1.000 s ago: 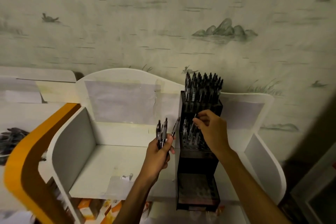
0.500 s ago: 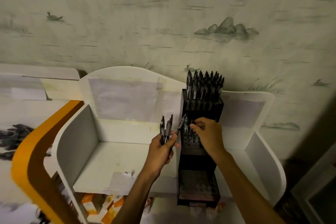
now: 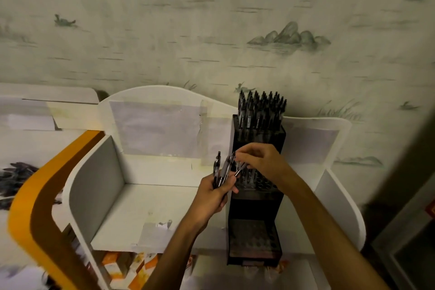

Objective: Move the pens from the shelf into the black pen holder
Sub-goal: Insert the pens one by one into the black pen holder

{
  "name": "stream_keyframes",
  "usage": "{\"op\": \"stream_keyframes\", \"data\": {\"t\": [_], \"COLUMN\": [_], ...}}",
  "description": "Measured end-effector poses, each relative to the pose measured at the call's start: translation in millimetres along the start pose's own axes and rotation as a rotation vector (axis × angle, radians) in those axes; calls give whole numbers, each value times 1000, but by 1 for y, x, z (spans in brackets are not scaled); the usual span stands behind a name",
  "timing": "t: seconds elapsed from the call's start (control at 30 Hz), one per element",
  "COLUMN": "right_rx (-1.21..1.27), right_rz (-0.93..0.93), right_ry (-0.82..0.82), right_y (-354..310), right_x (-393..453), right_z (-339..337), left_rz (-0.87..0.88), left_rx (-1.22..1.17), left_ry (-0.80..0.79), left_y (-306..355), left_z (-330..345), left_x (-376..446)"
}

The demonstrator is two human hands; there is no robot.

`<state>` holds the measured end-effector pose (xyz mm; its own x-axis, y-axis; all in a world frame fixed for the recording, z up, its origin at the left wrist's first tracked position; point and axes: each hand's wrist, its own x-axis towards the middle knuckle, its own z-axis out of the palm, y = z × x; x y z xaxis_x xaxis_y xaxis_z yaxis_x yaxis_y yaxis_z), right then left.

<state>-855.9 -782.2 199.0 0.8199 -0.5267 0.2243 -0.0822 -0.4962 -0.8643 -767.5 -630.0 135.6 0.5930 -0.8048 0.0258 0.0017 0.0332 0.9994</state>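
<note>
A person stands at a white shelf (image 3: 162,207) set against a wall papered with ducks and rocks. The left hand (image 3: 211,198) is curled round a small bundle of pens (image 3: 221,169), which stand upright out of the fist, just left of the black pen holder (image 3: 255,209). The right hand (image 3: 261,160) reaches across in front of the holder's middle tier; its thumb and forefinger pinch a single pen (image 3: 239,169) at the right edge of the bundle, tilted, its metal tip pointing down toward the left hand. The holder is a tall stepped rack standing on the right part of the shelf. Its top tier (image 3: 261,110) is packed with upright pens; the middle tier holds a few, partly hidden by the right hand; the bottom tier (image 3: 254,240) shows rows of open holes. An orange curved board (image 3: 30,205) flanks the shelf on the left.
</note>
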Motion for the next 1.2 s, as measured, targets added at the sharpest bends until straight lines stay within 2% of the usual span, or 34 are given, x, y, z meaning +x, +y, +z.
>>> {"op": "stream_keyframes", "data": {"t": [0.17,0.4,0.6,0.73,0.9,1.1,1.2], "right_rx": [69,127,370,455,301,172,-29], "right_rz": [-15,-14,66,-17,-108,-148,-170], "right_ry": [-46,19,259,444,543,716,676], "right_y": [2,5,1,-1,8,15,24], "right_x": [-6,-4,6,8,4,2,2], "right_z": [5,5,-6,-23,-30,-31,-30], "left_rz": [-4,-4,-51,-96,-132,-128,-100], "left_rx": [17,7,9,12,-66,-119,-162], "left_ry": [-24,-28,-26,-10,120,189,213], "left_y": [2,3,-5,-16,-27,-30,-28], "left_z": [2,3,-1,-7,-12,-17,-18], "left_x": [-1,0,1,0,4,7,7]}}
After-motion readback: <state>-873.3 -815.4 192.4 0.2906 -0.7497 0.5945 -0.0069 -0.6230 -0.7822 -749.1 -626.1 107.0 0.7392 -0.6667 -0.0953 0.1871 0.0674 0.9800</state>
